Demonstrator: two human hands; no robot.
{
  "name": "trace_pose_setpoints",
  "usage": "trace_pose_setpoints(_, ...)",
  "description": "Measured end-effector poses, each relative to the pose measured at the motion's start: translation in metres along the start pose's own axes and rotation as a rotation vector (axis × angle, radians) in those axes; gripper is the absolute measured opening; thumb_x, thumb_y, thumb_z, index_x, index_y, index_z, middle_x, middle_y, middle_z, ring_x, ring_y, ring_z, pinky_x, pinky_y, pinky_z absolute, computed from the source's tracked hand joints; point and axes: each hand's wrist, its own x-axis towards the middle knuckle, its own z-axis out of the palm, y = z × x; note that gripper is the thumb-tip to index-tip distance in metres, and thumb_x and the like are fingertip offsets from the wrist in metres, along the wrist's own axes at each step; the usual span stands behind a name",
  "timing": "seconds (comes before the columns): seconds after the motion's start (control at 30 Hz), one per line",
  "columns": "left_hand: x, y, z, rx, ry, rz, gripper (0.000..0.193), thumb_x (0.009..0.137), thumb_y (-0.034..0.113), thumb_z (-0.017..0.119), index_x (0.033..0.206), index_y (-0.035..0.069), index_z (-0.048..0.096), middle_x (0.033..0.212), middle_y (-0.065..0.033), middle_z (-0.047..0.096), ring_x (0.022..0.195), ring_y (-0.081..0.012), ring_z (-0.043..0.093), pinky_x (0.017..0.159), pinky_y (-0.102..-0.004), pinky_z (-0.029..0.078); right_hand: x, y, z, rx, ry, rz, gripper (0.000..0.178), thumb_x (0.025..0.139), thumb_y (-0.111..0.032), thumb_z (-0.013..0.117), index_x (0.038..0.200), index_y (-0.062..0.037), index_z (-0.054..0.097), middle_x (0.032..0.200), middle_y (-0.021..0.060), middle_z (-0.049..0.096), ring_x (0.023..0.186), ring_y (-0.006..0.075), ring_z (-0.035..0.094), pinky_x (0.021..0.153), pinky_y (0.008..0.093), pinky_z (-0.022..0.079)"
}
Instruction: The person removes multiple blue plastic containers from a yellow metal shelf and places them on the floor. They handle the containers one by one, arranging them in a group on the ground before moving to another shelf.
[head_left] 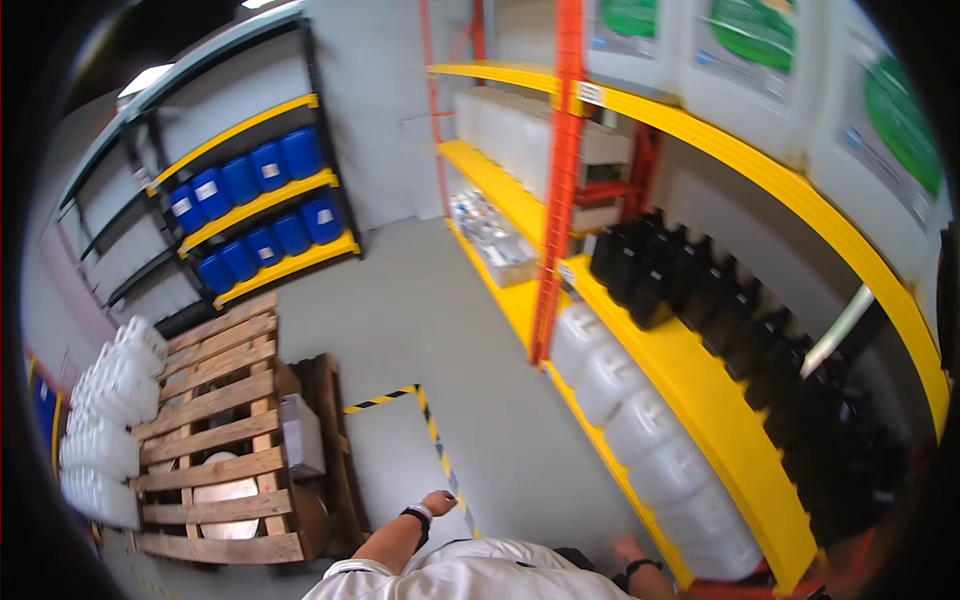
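Note:
My left hand (pixel 438 502) hangs low in front of me with its fingers curled in, and I see nothing in it. It is over the floor, beside the yellow-and-black floor tape (pixel 434 438). My right hand (pixel 628 550) is low on the right, smeared by motion, so its fingers cannot be made out. Nearest to it are the translucent white jerrycans (pixel 640 425) on the bottom level of the right-hand rack. Above these, a yellow shelf (pixel 665 370) carries rows of black bottles (pixel 715 290). Neither hand visibly touches anything.
On the left, a slatted wooden pallet (pixel 225 425) lies over boxes, with white jugs (pixel 105 430) beside it. Blue canisters (pixel 250 172) fill a rack at the far left. An orange rack post (pixel 558 200) rises on the right; large containers (pixel 740 50) stand overhead. Grey floor (pixel 400 290) runs between.

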Motion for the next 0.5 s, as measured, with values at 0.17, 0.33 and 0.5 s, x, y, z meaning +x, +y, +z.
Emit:
trace_pose_setpoints(0.17,0.011,-0.032,-0.014,-0.036,0.012,0.021,0.04,0.077,0.038,0.049,0.098,0.006,0.062,0.102,-0.0146,0.059,0.096,-0.0309,0.054,0.084,-0.0371,0.042,0.04,-0.008,0.0,-0.35,0.079,-0.28,0.035,0.074,-0.036,0.051,0.093,-0.0081,0.061,0.094,0.0254,0.056,0.087,0.0315,0.057,0.075,0.0442,0.043)
trace_pose_setpoints(0.33,0.006,-0.09,-0.005,-0.04,-0.048,-0.141,0.045,0.077,0.043,0.049,0.1,0.006,0.061,0.101,-0.0144,0.059,0.096,-0.0302,0.054,0.085,-0.037,0.042,0.094,-0.099,-0.04,-0.27,-0.036,-0.157,0.024,0.074,-0.016,0.043,0.065,-0.004,0.062,0.072,0.0213,0.059,0.065,0.0363,0.057,0.056,0.046,0.042)
trace_pose_setpoints(0.5,0.022,-0.092,-0.041,-0.209,0.002,-0.266,0.044,0.078,0.042,0.047,0.101,0.007,0.061,0.104,-0.0137,0.059,0.098,-0.0297,0.054,0.086,-0.0368,0.041,0.227,-0.146,-0.06,-0.636,0.208,-0.644,0.025,0.073,-0.017,0.043,0.064,-0.0018,0.061,0.072,0.0215,0.059,0.068,0.0358,0.058,0.058,0.0443,0.043)
